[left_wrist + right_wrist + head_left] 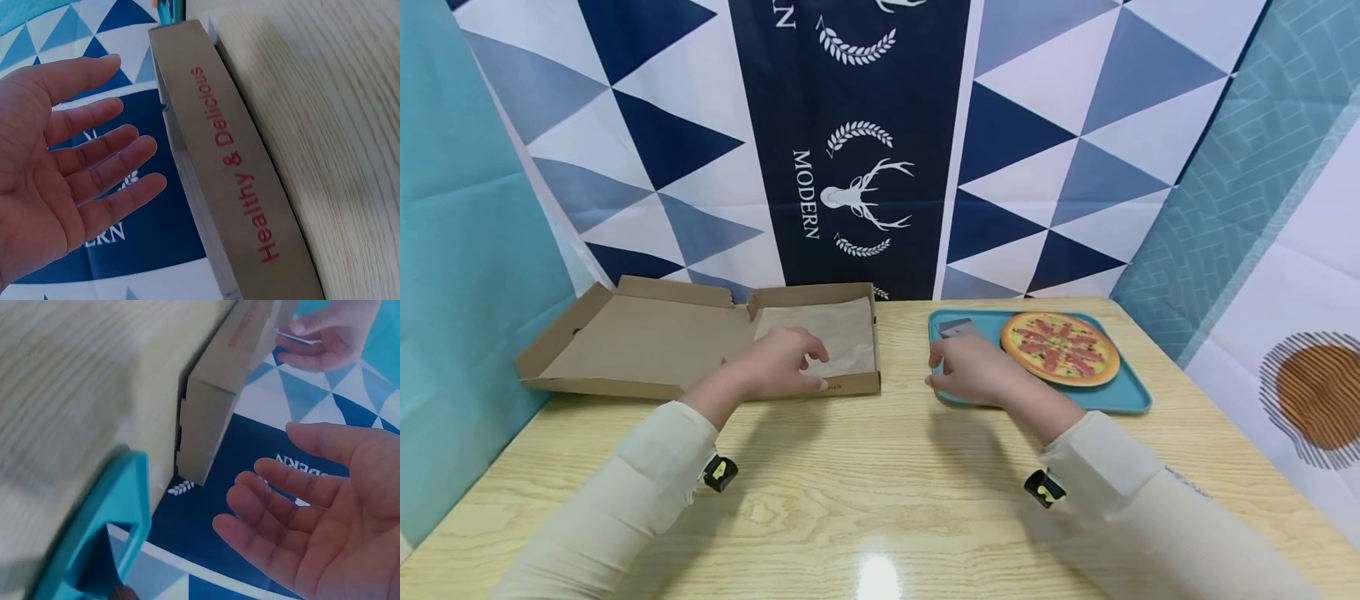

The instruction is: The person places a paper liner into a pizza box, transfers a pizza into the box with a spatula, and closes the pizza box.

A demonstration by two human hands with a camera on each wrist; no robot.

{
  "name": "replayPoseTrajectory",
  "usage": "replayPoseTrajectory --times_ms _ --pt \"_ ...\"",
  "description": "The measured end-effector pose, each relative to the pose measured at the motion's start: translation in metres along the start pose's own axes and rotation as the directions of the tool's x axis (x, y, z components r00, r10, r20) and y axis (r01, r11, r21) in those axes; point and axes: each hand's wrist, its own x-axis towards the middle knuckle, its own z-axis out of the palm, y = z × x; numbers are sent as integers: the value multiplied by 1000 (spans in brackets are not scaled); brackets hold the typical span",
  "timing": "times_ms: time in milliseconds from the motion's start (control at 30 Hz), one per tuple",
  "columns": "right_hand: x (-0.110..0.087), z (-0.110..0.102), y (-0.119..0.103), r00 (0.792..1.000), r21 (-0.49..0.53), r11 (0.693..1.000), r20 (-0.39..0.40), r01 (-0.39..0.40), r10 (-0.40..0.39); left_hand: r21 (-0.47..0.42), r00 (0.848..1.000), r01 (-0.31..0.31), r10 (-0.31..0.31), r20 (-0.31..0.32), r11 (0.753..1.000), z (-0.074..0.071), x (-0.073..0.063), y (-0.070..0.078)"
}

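Note:
My left hand [778, 362] is above the front edge of an open cardboard pizza box [857, 385], fingers relaxed and holding nothing. Red "Healthy & Delicious" lettering [231, 156] runs along the box's side in the left wrist view. Over the left end of a blue tray [1131, 400] hovers my right hand [973, 367], its fingers loosely bent around nothing. On that tray lies a whole pizza [1060, 348] with red strips on top. A flat grey blade [958, 326] lies at the tray's left, partly hidden behind my right hand.
The box lid [640, 337] is folded back to the left, and brown paper [842, 329] lines the base. Both box and tray stand at the back of the wooden table [850, 475], close to a patterned cloth backdrop [857, 150]. Cloth also hangs along both sides.

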Motion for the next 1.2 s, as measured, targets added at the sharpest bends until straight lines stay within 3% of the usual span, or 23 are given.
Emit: replayPoseTrajectory --times_ms 433,633,967,1200 --pt "-17 -22 22 994 -33 994 31 -101 102 15 996 -72 72 43 997 9 3 17" --pt "-17 -25 38 986 -59 985 48 -160 163 37 988 -152 151 21 988 14 4 26" --pt "-26 -23 67 977 -13 982 95 -189 190 13 985 -163 162 53 987 18 3 38" --pt "-29 -18 82 935 47 957 234 -285 267 0 982 -174 174 67 985 20 2 43"
